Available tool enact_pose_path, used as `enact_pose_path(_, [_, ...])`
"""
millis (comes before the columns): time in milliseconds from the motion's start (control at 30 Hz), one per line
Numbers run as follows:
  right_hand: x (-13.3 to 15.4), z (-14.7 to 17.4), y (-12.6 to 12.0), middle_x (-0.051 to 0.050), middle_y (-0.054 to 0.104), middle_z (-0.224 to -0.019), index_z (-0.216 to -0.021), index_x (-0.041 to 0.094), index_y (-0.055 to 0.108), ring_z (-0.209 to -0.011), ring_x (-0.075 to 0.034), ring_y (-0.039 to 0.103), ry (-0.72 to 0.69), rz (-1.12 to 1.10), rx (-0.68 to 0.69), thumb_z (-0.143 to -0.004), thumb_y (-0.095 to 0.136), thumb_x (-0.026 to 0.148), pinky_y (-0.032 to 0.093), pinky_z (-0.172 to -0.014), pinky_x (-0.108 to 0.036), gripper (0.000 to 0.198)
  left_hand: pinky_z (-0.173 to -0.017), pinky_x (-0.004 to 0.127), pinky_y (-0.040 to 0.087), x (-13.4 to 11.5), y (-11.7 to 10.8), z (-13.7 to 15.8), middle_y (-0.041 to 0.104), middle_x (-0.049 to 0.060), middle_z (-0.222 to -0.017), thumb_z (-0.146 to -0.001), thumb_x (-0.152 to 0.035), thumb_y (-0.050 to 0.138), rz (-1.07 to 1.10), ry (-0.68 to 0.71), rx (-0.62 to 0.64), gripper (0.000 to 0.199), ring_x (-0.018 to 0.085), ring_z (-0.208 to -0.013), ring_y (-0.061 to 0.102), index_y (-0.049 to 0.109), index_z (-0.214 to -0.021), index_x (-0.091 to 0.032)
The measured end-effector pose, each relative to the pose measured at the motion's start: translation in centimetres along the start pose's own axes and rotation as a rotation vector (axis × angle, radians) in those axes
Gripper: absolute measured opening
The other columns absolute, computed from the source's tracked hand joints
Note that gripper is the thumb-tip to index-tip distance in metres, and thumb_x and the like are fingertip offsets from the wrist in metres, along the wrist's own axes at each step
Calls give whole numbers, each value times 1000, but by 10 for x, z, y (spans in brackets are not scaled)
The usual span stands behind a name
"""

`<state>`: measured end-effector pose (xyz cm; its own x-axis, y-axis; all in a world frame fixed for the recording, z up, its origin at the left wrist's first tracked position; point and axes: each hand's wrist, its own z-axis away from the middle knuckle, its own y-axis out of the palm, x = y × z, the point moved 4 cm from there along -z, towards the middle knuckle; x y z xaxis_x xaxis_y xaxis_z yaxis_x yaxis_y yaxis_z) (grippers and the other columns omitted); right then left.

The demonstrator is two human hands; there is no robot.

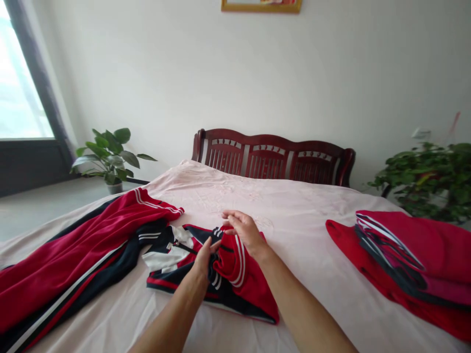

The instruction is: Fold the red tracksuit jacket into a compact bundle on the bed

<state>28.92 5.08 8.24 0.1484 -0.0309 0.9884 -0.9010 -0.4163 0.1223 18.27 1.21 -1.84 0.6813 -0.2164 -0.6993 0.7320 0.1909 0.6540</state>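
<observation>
A folded red, navy and white jacket (253, 279) lies in front of me, its collar and zip toward the left and striped red and navy parts folded over its right side. My left hand (206, 254) is at the middle of the jacket, beside the bunched navy and red cloth, with its thumb and fingers apart. Above the jacket's far edge, my right hand (244, 229) has loosely bent, spread fingers and nothing in them. Some fingertips of the left hand are hard to make out.
Red and navy striped clothes (91, 235) are spread out at left. Folded red and dark garments (408, 255) are stacked at right. All lie on a pale pink bedsheet (301, 211). Behind are a dark wooden headboard (268, 152) and potted plants (108, 157) on both sides.
</observation>
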Motion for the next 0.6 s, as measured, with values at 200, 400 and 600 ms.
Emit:
enact_pose_path(200, [-9,34,-73,-11,71,-116,-112,19,70,-110,-26,64,-193,429,-315,-86,53,41,49,-98,-43,38,-112,38,35,-23,-27,26,64,10,-126,-89,-28,55,-352,191,-150,29,24,-124,55,65,-114,-17])
enact_pose_path(400, [-64,59,-64,-13,49,-150,-142,19,55,-142,-29,39,-124,1193,-132,-93,45,37,25,-119,-49,53,-106,42,35,0,18,86,65,4,-118,-89,-27,55,-1516,737,55,29,26,-114,55,68,-115,-28])
enact_pose_path(600, [-88,72,-32,-14,39,-155,-148,21,46,-147,-29,31,-132,1445,-34,-99,39,42,14,-120,-54,54,-94,38,41,16,7,91,64,5,-102,-90,-18,48,-1957,749,-59,20,23,-99,56,65,-98,-23])
